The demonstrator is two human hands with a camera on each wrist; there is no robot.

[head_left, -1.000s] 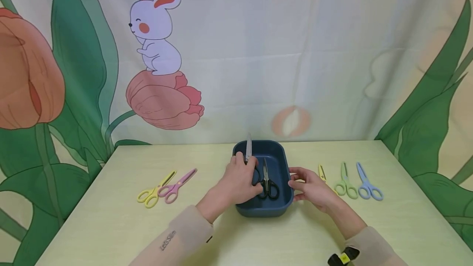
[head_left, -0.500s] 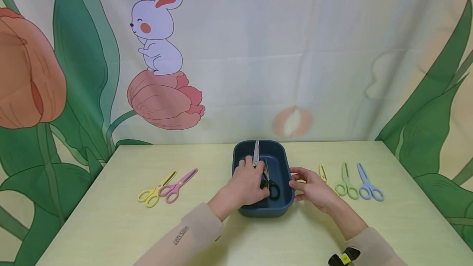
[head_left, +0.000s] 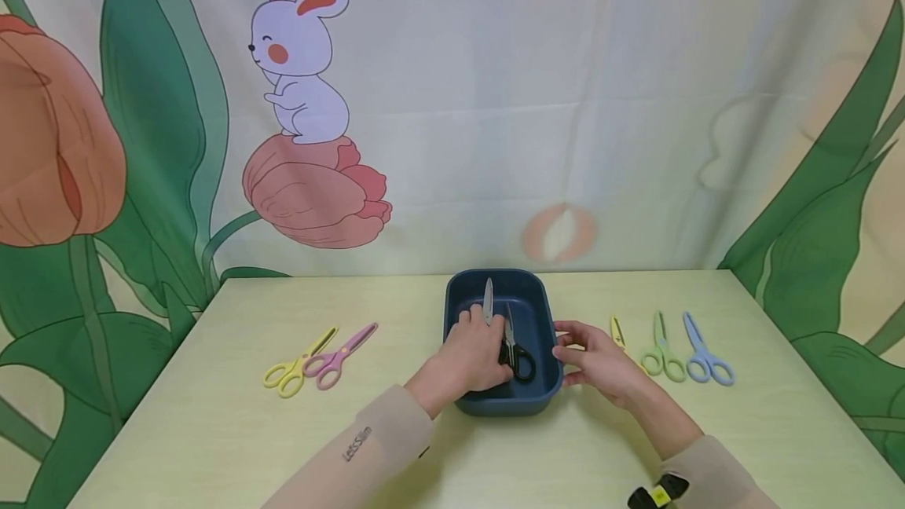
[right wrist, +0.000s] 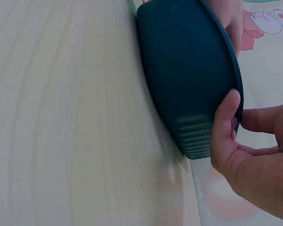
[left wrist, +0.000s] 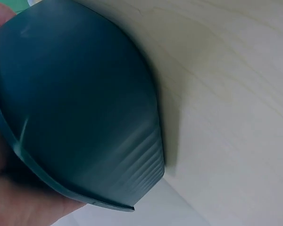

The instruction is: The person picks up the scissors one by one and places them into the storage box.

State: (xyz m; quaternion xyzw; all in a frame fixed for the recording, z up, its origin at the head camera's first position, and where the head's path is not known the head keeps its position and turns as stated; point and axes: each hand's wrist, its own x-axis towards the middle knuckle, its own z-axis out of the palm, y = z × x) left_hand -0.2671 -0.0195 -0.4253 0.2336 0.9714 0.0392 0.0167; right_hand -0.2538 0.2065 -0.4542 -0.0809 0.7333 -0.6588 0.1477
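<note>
A dark blue box [head_left: 509,407] stands near the back of the table, with black-handled scissors [head_left: 525,368] lying inside. My left hand [head_left: 472,350] reaches into the box and holds a second pair of scissors [head_left: 488,301]; their blades point away from me and the hand covers their handles. In the left wrist view that hand [left wrist: 23,202] is blurred beyond the box wall. My right hand [head_left: 601,360] is at the box's right side, fingertips against the outer wall by the rim. The right wrist view shows this hand [right wrist: 247,162] with fingertips at the rim.
Yellow scissors [head_left: 284,379] and pink scissors [head_left: 328,369] lie on the table to the left. On the right lie yellow scissors [head_left: 617,328], partly behind my right hand, green scissors [head_left: 661,360] and blue scissors [head_left: 700,356]. A printed curtain [head_left: 481,140] hangs behind the table.
My left hand has moved right and lower into the box with its scissors, whose blades now lie closer to the other pair. The right hand stays at the box's side.
</note>
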